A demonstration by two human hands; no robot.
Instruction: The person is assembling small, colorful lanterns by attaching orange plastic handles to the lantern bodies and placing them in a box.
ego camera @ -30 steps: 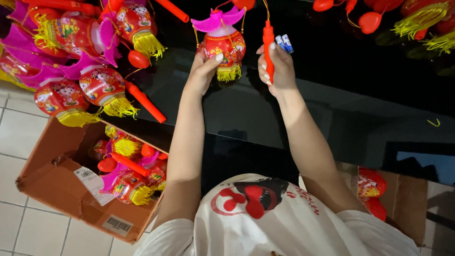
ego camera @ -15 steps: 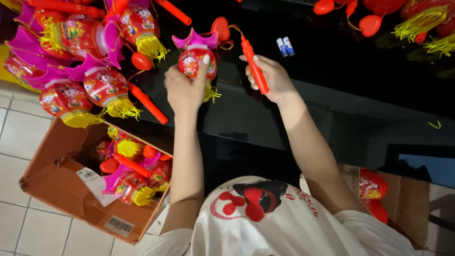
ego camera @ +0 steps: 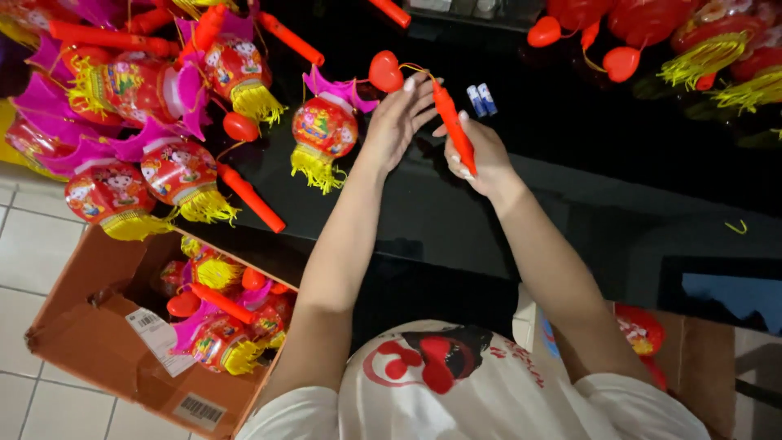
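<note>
From the head view we look down on a glossy black counter [ego camera: 570, 155] above a pale tiled floor [ego camera: 24, 269]. On the counter's left lies a heap of finished lanterns [ego camera: 155, 106]: shiny red plastic drums with pink petal-shaped caps, frayed yellow tassels and smooth orange-red stick handles.

Our right hand [ego camera: 476, 155] has its grip closed around one such orange-red handle [ego camera: 452, 126], tilted upward. Our left hand [ego camera: 399, 118] is spread open, fingers touching the thin cord near the handle's tip, beside a small red heart [ego camera: 385, 72]. A red lantern [ego camera: 324, 130] with a pink cap and yellow tassel sits on the counter just left of that hand. Two small blue-and-white batteries [ego camera: 481, 99] lie near the right hand.

Below left, an open brown cardboard box [ego camera: 98, 342] holds more lanterns.
</note>
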